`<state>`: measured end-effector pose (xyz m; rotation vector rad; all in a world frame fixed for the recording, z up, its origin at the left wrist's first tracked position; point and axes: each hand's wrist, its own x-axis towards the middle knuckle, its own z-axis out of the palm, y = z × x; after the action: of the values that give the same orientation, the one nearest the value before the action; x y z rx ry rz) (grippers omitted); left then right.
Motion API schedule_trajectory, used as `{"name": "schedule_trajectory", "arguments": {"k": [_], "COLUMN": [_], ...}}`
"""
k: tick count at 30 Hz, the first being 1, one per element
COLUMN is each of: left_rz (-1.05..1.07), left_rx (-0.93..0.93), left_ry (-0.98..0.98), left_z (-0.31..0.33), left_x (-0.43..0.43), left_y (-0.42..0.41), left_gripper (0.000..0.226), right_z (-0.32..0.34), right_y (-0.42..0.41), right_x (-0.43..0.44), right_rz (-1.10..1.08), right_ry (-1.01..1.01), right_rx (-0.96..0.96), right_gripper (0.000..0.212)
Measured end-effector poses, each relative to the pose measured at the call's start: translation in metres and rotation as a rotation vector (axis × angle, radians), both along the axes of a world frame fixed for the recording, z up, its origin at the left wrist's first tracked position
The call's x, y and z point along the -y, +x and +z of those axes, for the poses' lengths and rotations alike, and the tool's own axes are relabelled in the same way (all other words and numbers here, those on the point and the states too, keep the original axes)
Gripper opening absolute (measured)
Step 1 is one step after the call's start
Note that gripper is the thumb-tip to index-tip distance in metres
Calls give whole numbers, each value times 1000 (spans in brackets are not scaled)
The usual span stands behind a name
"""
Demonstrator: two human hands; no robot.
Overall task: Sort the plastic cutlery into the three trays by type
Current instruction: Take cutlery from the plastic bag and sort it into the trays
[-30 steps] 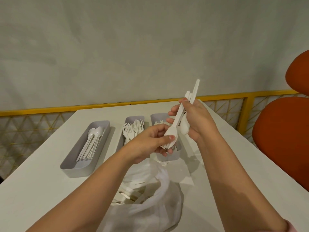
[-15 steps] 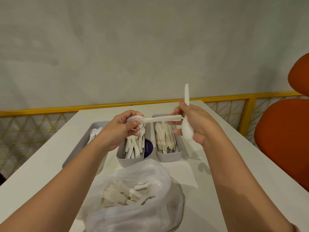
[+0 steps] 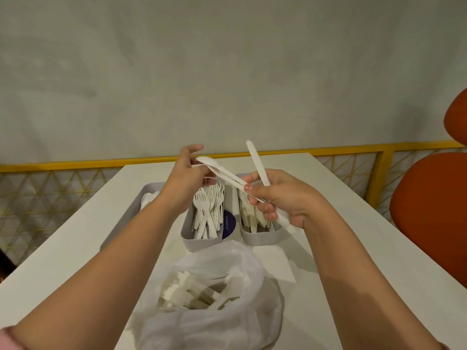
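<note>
Three grey trays stand side by side on the white table (image 3: 353, 236). My left arm hides most of the left tray (image 3: 147, 198), which holds spoons. Forks fill the middle tray (image 3: 202, 245), and the right tray (image 3: 261, 240) holds flat white pieces. Above the trays my left hand (image 3: 185, 180) pinches the bowl end of a white spoon (image 3: 217, 170). The spoon slants down to my right hand (image 3: 283, 200), which pinches its handle end. My right hand also grips a second white utensil (image 3: 257, 165) that points up and leans left. A clear plastic bag (image 3: 209, 306) of mixed cutlery sits in front of the trays.
An orange chair (image 3: 429, 213) stands close to the table's right edge. A yellow railing (image 3: 75, 162) runs behind the table against a plain wall. A purple label (image 3: 228, 223) shows between the middle and right trays.
My left hand has risen and moved right with the spoon's bowl end, so the spoon now slants instead of lying level. The utensil in my right hand has tipped left.
</note>
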<state>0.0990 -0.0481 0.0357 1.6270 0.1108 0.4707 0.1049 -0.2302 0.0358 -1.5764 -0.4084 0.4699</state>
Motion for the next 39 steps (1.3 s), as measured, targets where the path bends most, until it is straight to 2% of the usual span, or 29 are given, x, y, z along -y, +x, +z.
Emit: {"name": "schedule_trajectory", "arguments": {"k": [2, 4, 6, 8, 11, 17, 24, 31, 35, 39], "left_rz": [16, -89, -201, -228, -227, -125, 159, 258, 230, 243], "left_rx": [-50, -141, -204, -193, -180, -228, -417, -498, -527, -529], "left_ry": [-205, -278, -224, -180, -123, -67, 228, 445, 640, 737], "left_z": [-1, -4, -9, -12, -10, -3, -37, -66, -69, -63], "left_x": [10, 23, 35, 42, 43, 23, -12, -4, 2, 3], "left_y": [-3, -10, -16, -16, -16, -12, 7, 19, 19, 15], "left_gripper": [28, 15, 21, 24, 16, 22, 15, 28, 10, 23], "right_z": [0, -1, -2, -2, -1, 0, 2, 3, 4, 4], "right_y": [0, 1, 1, 0, -3, 0, -1, -2, -3, -3], "right_x": [-1, -2, -3, -5, -7, -5, -5, -4, -4, -5], "right_rz": [-68, -124, -156, -157, -153, -243, -257, -240, -220, -208], "right_ry": [17, 27, 3, -35, -84, -157, -136, -142, -118, -109], "right_rx": [27, 52, 90, 127, 157, 177, 164, 148, 116, 104], "right_gripper": [11, 9, 7, 5, 8, 14, 11, 12, 12, 15]}}
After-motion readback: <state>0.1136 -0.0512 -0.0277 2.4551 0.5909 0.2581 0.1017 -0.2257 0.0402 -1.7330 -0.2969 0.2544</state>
